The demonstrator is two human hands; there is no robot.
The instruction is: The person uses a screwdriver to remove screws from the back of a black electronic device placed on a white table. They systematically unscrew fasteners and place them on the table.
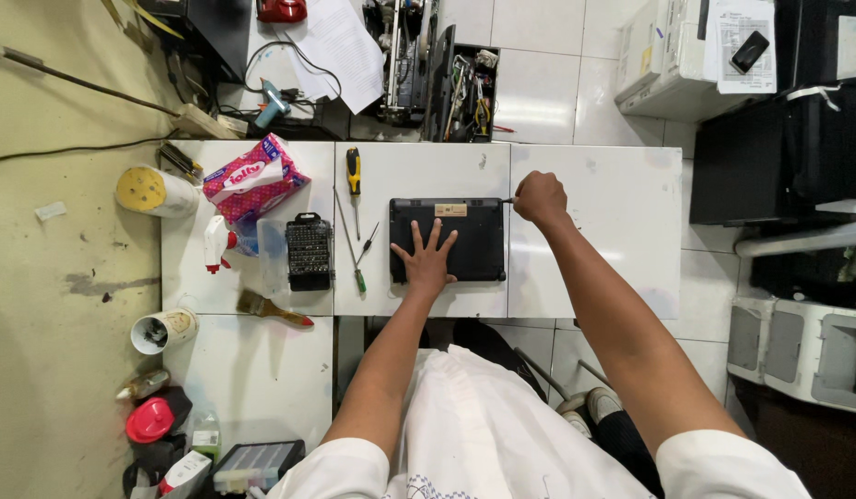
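At the far left of the white table, a tape roll, a pink tissue pack, a spray bottle and a paintbrush are laid. A black bit case and two screwdrivers are set just beside the black laptop. The left hand is pressed flat on the laptop, fingers spread, nothing grasped. The right hand is closed in a fist around a thin tool at the laptop's upper right corner.

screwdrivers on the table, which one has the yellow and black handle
The larger screwdriver, lying nearest the bit case. The smaller screwdriver beside it has a green handle.
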